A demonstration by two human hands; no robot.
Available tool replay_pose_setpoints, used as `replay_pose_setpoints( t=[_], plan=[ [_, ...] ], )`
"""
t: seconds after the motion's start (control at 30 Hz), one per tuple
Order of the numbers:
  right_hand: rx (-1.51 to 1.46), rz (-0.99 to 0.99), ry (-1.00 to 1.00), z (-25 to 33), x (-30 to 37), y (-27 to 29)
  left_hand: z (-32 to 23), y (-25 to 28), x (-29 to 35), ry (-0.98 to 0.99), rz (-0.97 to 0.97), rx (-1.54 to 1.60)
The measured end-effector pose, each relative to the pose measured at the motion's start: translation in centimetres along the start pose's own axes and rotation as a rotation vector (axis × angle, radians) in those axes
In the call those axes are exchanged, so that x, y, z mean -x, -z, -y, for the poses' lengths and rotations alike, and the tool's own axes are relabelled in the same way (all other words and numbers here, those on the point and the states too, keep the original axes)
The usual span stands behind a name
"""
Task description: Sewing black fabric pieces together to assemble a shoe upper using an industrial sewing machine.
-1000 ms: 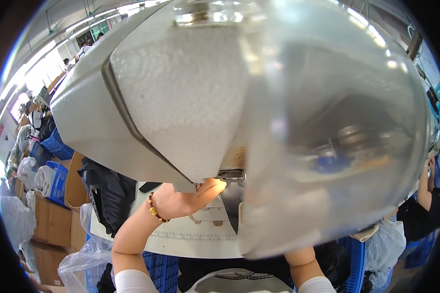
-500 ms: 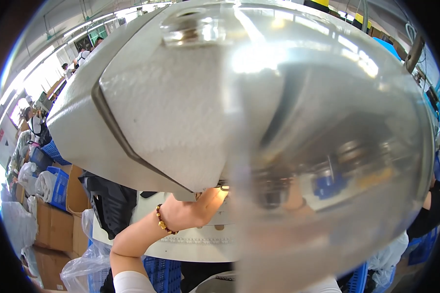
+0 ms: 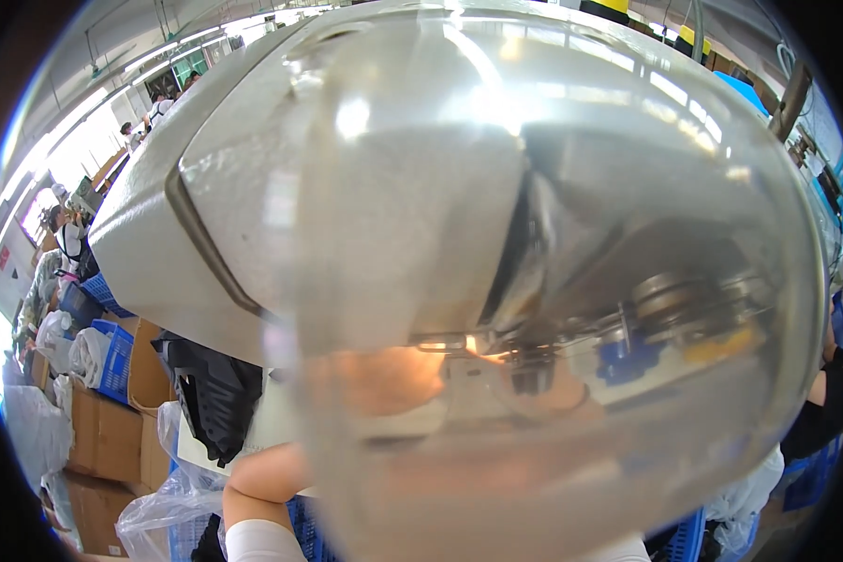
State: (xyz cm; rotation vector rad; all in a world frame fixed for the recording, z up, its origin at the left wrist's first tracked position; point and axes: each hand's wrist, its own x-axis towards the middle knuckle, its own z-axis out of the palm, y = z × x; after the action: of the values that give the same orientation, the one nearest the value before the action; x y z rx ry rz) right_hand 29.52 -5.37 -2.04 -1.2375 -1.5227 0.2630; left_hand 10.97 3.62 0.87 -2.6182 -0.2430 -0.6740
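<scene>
A pale industrial machine head that looks like a sewing machine [image 3: 225,178] fills the upper middle. A clear curved plastic cover [image 3: 571,468] blurs much of what lies behind it. Through it I see my left hand [image 3: 389,379] near the lit area under the machine head, with my forearm rising from the lower left. My right hand [image 3: 560,389] shows dimly beside the dark metal parts, right of the light. The fingers of both hands are smeared, and anything they hold cannot be made out. Black shaped pieces [image 3: 217,398] hang at the table's left edge.
Cardboard boxes [image 3: 112,436], a blue crate [image 3: 115,361] and clear plastic bags [image 3: 164,515] stand at the left. Another person's dark sleeve [image 3: 829,407] shows at the far right. Several people work in the far left background.
The clear cover now reaches farther left across the view, over my left hand and wrist. My left hand appears in about the same place under the machine head.
</scene>
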Motion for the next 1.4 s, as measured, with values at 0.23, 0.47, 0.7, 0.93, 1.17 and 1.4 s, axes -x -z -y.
replay_pose_setpoints(
  t=[0.23, 0.47, 0.7, 0.93, 1.17, 1.4],
  plan=[
    [-0.121, 0.006, -0.095, -1.3, 0.0, 0.8, 0.3, -1.3, -0.1, 0.024, -0.101, 0.139],
    [0.196, 0.063, 0.1, -3.4, 2.0, 1.0, -0.5, -0.6, -0.1, 0.179, -0.229, 0.338],
    [0.334, -0.026, 0.167, -3.2, 1.7, 0.6, -3.1, 0.5, 2.0, 0.333, -0.431, 0.618],
    [0.377, -0.172, 0.073, -1.6, 1.4, 0.5, -7.1, -1.7, 3.2, 0.631, -0.296, 1.275],
    [0.35, -0.599, 0.003, 1.4, 6.2, 4.7, -11.7, -4.4, 0.7, 0.655, -0.145, 2.672],
    [0.316, -0.836, -0.038, 3.9, 15.1, 6.4, -13.8, -5.3, -1.8, 0.355, -0.495, 3.228]
  ],
)
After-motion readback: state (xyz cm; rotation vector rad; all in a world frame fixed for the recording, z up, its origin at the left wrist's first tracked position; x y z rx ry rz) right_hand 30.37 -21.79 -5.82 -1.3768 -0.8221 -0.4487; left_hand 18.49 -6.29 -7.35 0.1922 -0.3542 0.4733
